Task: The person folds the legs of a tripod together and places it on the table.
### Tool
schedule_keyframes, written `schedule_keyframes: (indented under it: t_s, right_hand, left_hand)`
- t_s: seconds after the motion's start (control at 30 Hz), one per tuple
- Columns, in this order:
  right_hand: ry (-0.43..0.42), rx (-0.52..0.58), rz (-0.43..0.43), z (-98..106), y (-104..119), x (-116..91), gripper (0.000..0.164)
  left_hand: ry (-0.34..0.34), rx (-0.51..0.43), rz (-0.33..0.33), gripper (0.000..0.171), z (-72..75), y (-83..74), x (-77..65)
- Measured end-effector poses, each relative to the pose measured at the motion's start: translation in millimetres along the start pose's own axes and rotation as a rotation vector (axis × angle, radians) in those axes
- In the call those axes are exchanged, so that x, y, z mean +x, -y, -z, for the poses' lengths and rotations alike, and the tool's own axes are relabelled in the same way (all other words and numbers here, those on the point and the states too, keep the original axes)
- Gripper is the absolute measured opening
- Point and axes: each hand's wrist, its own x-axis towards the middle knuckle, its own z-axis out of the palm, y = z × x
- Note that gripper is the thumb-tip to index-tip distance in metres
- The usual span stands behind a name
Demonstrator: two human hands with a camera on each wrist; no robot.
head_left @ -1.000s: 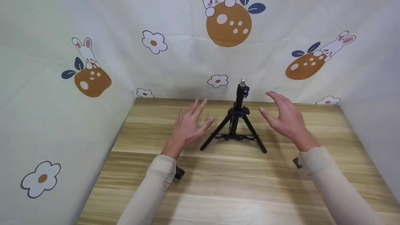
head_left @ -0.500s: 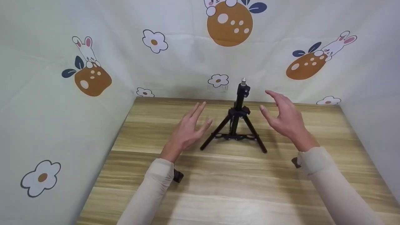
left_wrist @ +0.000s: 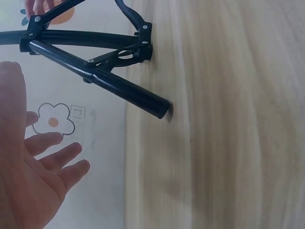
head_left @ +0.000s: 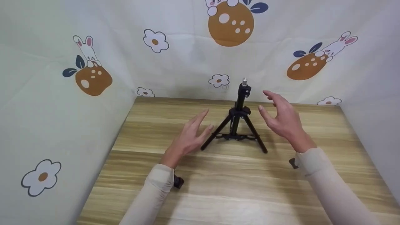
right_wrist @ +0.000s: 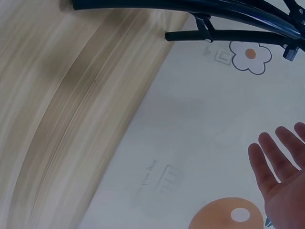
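A small black tripod stand (head_left: 240, 103) with a silver stud on top stands upright on the wood-grain table, its legs spread. To its left hovers my left hand (head_left: 189, 134), fingers extended and apart from the stand. My right hand (head_left: 284, 120) is raised on the other side, fingers slightly bent, with a gap to the post. Neither hand holds anything. In the left wrist view the stand's leg (left_wrist: 128, 90) lies beyond the loosely spread left hand (left_wrist: 33, 176). The right wrist view shows stand legs (right_wrist: 224, 36) at the top and the right hand (right_wrist: 286, 176) at lower right.
Behind the table (head_left: 231, 184) hangs a pale cloth (head_left: 184, 59) printed with rabbits, oranges and flowers, close behind the stand. Similar cloth walls rise at left (head_left: 56, 125) and right. Dark wrist devices (head_left: 178, 181) sit under both cuffs.
My left hand has come slightly down and its fingers have drawn closer together. My right hand has shifted slightly left. The stand keeps its place on the table.
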Motion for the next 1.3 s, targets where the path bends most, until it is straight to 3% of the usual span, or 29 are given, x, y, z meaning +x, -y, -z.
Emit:
schedule_keyframes:
  t_s: [0.6,0.77,1.03,1.3]
  right_hand:
    - [-0.113,0.055,0.133,-4.3,15.0,5.4,0.048]
    - [-0.174,0.092,0.211,-7.2,22.2,6.8,0.049]
    - [-0.212,0.227,0.226,-8.2,34.2,13.4,0.044]
    - [-0.224,0.368,0.225,-9.9,47.7,18.7,0.041]
  left_hand:
    - [-0.006,-0.032,-0.070,0.072,-15.8,-2.6,-7.3]
    - [-0.038,-0.070,-0.155,0.061,-20.5,-0.8,-8.2]
    - [-0.166,-0.157,-0.277,0.032,-28.1,-0.6,-10.1]
    - [-0.160,-0.188,-0.278,0.033,-35.8,-0.8,-11.1]
